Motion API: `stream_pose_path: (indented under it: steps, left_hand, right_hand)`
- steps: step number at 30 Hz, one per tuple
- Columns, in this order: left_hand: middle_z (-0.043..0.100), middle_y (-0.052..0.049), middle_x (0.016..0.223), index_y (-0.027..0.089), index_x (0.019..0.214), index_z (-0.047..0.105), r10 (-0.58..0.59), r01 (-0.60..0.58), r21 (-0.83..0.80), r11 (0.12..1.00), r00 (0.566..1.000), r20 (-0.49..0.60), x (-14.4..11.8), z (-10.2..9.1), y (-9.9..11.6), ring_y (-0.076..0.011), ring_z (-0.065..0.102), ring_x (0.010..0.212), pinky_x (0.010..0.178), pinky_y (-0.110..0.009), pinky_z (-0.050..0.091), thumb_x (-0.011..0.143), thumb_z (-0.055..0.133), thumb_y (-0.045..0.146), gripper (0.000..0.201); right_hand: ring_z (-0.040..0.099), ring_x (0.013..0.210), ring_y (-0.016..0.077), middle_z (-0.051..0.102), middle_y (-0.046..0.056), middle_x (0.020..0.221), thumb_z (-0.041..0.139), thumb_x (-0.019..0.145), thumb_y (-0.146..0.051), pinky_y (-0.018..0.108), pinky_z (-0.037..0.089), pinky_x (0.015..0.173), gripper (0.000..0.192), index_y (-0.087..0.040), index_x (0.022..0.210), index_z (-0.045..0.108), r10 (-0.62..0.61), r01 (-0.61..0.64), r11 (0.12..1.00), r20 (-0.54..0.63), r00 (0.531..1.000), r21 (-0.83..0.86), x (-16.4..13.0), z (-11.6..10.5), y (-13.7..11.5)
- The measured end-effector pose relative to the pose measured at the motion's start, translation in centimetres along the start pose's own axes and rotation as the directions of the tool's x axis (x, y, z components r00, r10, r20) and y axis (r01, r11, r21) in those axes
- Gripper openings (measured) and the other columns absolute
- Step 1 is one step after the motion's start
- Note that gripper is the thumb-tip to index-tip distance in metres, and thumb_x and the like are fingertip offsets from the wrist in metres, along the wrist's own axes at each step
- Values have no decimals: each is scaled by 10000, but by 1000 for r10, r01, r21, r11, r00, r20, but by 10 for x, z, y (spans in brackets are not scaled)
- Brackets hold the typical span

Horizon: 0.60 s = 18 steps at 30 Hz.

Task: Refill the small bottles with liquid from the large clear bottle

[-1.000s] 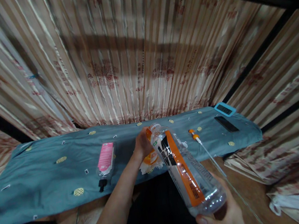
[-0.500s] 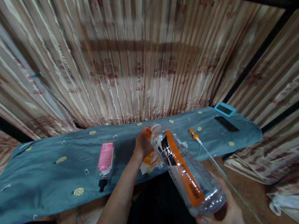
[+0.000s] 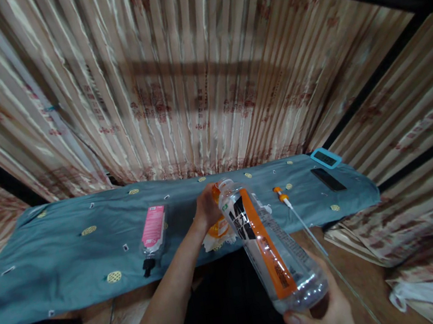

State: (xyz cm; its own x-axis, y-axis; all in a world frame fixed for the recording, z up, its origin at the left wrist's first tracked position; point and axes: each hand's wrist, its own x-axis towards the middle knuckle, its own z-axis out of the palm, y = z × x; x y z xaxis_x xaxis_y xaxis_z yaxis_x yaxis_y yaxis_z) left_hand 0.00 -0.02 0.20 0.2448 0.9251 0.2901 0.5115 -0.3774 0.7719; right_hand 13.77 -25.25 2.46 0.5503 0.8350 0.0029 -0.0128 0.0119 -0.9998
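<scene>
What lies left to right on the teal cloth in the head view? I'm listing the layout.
Pink-labelled bottle → left hand → orange-capped syringe → black phone. The right hand holds the orange-labelled bottle nearer the camera.

I read a large black "M" on the clear bottle [image 3: 269, 244] label; its remaining print is too blurred.

The clear plastic bottle [image 3: 270, 247] with the orange-and-black label looks pretty much empty, tipped way over with its open white neck pointing away toward the blue cloth and its base closest to the camera, while the orange cap [image 3: 215, 189] sits right beside that neck.
</scene>
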Motion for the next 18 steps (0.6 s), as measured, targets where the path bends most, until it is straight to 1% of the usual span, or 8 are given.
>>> stream_pose_path:
  steps: [3,8,11,15,18]
  left_hand:
    - [781,-112,1128,171,1104,671,1,-1,15,1000,1000,3,0,0,0,-304,764,1051,944,-404,625,780,721,206,330]
    - [785,-92,1074,185,1064,681,38,-37,15,999,999,-22,1,3,-3,-284,769,993,902,-390,638,777,713,219,291]
    - [788,-89,1062,181,1070,677,47,-47,8,999,999,-27,1,3,-5,-277,770,988,899,-390,639,771,714,218,304]
    - [787,-113,1103,164,1107,674,25,-25,4,1000,999,-27,0,2,-4,-291,770,1026,922,-412,633,782,714,218,331]
    - [791,-113,1094,163,1109,675,12,-12,-3,1000,1000,-19,0,2,-3,-288,773,1019,919,-403,633,787,719,221,330]
  right_hand:
    - [742,1021,234,771,31,1112,937,441,-734,264,537,909,992,-264,1250,606,7,-7,1000,-4,1000,5,0,1,-1]
    - [751,1001,230,781,27,1088,941,422,-734,258,545,890,1001,-267,1243,607,27,-27,1000,-8,1000,9,0,2,-3]
    - [752,982,219,781,20,1088,951,405,-721,244,552,867,996,-271,1229,619,33,-32,999,-23,999,22,-1,2,-3]
    - [754,990,229,785,31,1089,961,403,-704,257,556,878,1002,-264,1238,625,30,-29,999,-23,999,34,0,1,-1]
    - [757,1000,249,786,52,1100,964,421,-691,281,567,874,1002,-258,1258,624,31,-31,999,-8,999,29,1,-1,3]
